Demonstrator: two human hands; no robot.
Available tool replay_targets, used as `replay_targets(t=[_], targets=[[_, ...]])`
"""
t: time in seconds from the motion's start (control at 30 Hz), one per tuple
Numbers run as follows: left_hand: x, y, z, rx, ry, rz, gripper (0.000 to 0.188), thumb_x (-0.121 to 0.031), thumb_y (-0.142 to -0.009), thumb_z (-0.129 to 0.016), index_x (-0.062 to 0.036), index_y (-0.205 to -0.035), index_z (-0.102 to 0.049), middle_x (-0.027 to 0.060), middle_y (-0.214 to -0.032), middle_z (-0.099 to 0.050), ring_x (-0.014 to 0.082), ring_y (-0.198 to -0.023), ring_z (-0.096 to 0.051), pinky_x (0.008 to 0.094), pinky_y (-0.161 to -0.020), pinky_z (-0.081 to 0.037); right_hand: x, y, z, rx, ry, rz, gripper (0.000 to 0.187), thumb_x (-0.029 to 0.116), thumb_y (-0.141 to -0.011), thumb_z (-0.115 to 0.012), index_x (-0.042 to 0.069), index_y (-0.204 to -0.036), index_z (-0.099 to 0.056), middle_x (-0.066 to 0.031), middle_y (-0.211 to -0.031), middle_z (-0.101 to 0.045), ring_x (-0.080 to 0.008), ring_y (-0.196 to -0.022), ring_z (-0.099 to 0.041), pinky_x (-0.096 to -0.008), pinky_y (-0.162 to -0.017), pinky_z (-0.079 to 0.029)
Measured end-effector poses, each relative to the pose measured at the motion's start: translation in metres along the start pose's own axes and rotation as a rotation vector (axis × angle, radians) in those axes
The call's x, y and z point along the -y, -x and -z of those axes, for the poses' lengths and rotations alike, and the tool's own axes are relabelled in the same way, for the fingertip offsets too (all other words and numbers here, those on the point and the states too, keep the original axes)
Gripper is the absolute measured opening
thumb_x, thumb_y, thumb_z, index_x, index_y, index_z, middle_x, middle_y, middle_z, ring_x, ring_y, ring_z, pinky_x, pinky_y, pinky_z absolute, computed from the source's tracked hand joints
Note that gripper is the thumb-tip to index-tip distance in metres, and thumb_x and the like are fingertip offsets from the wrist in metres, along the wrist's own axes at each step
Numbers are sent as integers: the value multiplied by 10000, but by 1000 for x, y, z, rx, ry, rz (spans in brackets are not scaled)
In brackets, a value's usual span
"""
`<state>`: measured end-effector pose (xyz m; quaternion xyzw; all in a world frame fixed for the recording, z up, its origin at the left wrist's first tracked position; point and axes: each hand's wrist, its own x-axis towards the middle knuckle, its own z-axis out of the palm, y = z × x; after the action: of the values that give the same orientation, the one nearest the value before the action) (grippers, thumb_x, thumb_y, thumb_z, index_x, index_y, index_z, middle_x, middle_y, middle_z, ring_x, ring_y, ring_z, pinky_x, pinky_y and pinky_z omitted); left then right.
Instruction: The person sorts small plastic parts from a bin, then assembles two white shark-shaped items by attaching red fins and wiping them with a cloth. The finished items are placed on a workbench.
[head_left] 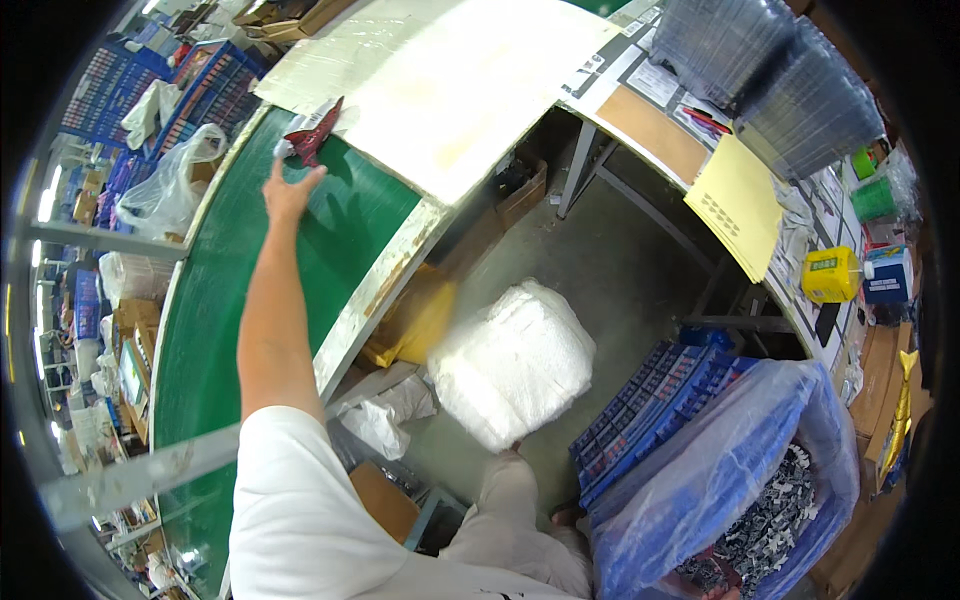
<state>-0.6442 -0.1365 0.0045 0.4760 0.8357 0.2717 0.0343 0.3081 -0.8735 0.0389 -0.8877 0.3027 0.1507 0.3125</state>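
My left arm reaches out over the green conveyor belt (pixel 330 250) at the far left. My left hand (pixel 288 192) is open, thumb and fingers apart. Just beyond the fingertips is a dark red piece shaped like a fish tail (pixel 318 135), with a whitish part at its near-left end. The fingertips come right up to that end; whether they touch it I cannot tell. At the bottom edge, by the blue plastic-lined bin (pixel 650 540) of small grey and black pieces (pixel 775 515), a small patch may be part of my right hand. Its fingers are hidden.
A pale board (pixel 450 90) lies beside the belt. A white wrapped bundle (pixel 515 365) stands on the floor before me, near stacked blue trays (pixel 645 410). The right-hand table carries clear plastic trays (pixel 790 90), yellow sheets (pixel 738 205) and a yellow bottle (pixel 830 275).
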Motion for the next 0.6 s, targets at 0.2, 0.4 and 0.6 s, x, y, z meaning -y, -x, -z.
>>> replay_targets(t=[0.2, 0.4, 0.6], targets=[[7, -101, -39, 316, 479, -68, 1069, -467, -666, -967, 5, -1505, -502, 190, -1259, -699, 287, -1159, -680, 410, -1057, -506, -9, 15, -9, 17, 19, 37, 342, 511, -929, -644, 170, -942, -608, 18, -576, -470, -182, -461, -429, -363, -416, -299], [27, -161, -60, 171, 20, -126, 829, -420, -635, -998, 39, -1254, -693, 119, -1130, -729, 209, -987, -707, 347, -962, -551, -16, 71, -31, 335, -78, 111, 489, 458, -1027, -606, 123, -1384, -619, -23, -674, -591, -209, -535, -566, -377, -449, -443], [15, -178, -59, 625, 247, -153, 611, -388, -946, -757, -123, -1472, -592, 62, -1307, -704, 263, -1156, -672, 399, -920, -571, -8, 119, -66, 338, -51, 239, 284, 329, -981, -640, 50, -1022, -674, -82, -709, -622, -208, -498, -588, -360, -426, -472]])
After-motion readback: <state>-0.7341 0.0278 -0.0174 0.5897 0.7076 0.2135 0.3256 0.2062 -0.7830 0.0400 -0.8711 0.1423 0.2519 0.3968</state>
